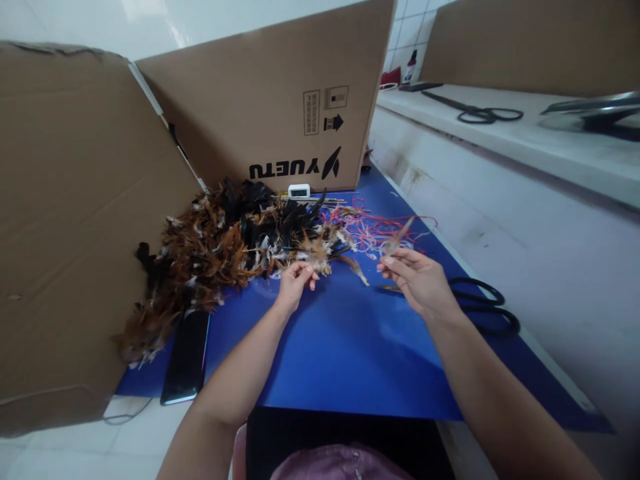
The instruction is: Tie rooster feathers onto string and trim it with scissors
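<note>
My right hand is closed in a pinch on a thin brownish feather, which points up and to the right. To its left, my left hand is also pinched, with a fluffy tan feather at its fingertips, overlapping the pile behind. That large feather pile, brown, black and white, spreads beyond and left of my left hand. Between the hands, a loose feather lies on the blue table surface. Large black-handled scissors rest beside my right wrist, their blades partly hidden by the hand.
Pink and red strings lie tangled behind my right hand. A phone is at the table's left edge. Cardboard panels stand behind and left. A small white digital display is at the back. More scissors lie on the right ledge.
</note>
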Motion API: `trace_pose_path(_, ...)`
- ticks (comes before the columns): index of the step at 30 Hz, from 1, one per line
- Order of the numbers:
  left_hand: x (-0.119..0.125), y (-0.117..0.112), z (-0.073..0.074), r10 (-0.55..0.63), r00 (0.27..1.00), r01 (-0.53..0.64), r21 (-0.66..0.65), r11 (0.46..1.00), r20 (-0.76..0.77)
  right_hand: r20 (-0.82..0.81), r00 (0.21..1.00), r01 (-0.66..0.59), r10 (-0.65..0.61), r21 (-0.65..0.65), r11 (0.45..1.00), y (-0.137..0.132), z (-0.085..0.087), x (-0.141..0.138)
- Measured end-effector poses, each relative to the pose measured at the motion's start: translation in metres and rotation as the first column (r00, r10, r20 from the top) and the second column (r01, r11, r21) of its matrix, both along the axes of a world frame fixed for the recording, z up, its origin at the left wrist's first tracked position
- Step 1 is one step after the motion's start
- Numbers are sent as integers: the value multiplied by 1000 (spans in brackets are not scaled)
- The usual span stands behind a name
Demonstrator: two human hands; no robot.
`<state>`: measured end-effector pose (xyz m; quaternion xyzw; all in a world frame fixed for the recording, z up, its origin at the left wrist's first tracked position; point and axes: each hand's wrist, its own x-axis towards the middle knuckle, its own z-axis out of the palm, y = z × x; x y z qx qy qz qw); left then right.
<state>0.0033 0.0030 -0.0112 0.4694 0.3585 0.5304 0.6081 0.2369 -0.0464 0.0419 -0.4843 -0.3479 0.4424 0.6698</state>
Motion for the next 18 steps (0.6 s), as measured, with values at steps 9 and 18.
trace_pose_path(9, 1, -9, -2, 33, 994, -26, 75, 997, -101, 158, 981, -125, 110, 89, 988, -24, 0, -85)
trace_pose_path(18, 1, -11, 3, -187, 979, 195, -104, 975, 81, 252, 966, -73, 48, 94, 993, -2, -21, -88)
